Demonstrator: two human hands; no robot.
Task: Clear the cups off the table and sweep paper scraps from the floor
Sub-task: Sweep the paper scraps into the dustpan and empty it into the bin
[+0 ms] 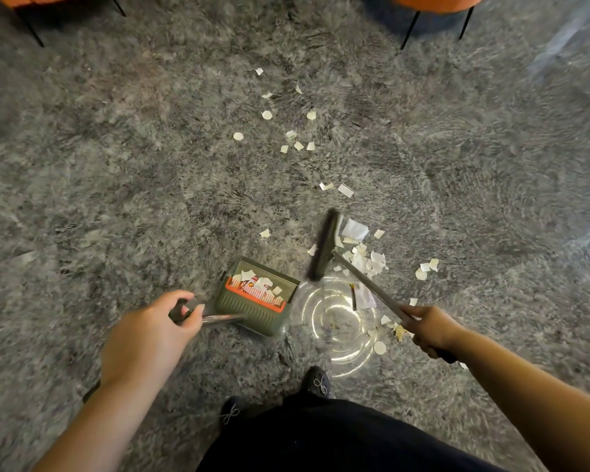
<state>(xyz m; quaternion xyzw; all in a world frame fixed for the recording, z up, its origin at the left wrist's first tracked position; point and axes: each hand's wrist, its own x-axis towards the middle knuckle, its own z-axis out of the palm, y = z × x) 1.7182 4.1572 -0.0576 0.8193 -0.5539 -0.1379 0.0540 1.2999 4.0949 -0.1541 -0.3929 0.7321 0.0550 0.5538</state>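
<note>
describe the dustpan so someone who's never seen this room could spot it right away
Start from the shaggy grey carpet and follow the person's left hand, which grips a thin metal handle. At its far end sits the dustpan, an olive green ribbed box just left of the broom head. Its orange comb strip and the paper scraps inside set it apart.

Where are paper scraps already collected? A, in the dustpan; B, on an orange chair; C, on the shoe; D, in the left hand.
A: white scraps lie inside the green dustpan, whose handle the left hand grips.
</note>
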